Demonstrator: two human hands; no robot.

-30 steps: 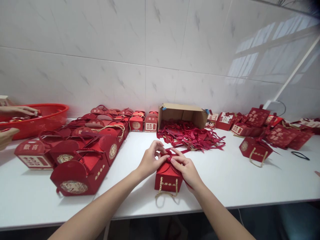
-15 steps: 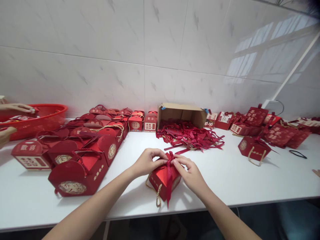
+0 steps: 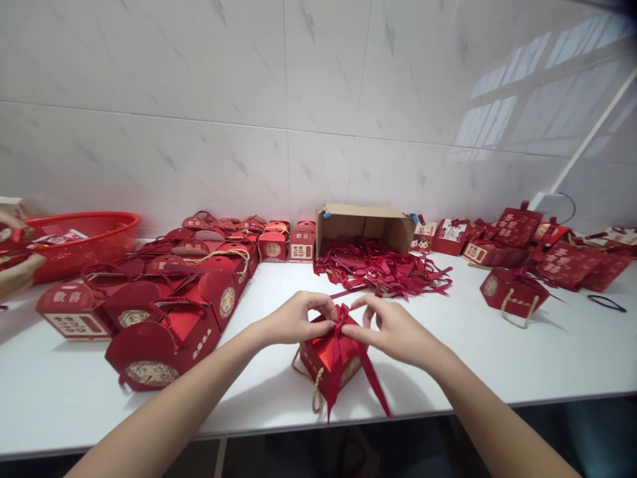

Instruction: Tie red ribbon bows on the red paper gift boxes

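A small red gift box (image 3: 318,362) with a gold rope handle stands near the table's front edge. Dark red ribbon (image 3: 369,378) is gathered at its top, and two tails hang down over the front. My left hand (image 3: 301,318) pinches the ribbon from the left side, thumb and index finger together at the gathered part. From the right, my right hand (image 3: 393,325) has its thumb and fingertips at the same ribbon knot. The exact form of the knot is partly hidden by the fingers.
Rows of red boxes (image 3: 144,358) fill the left. An open carton (image 3: 365,216) spills red ribbons (image 3: 388,265) behind. Right are a finished-looking box (image 3: 512,292), more red boxes and a black loop (image 3: 607,303). Another person's hand (image 3: 22,275) is by a red basket (image 3: 89,249).
My right hand has turned and moved slightly right. A second ribbon tail now hangs out to the right. The other person's hands have shifted at the left edge.
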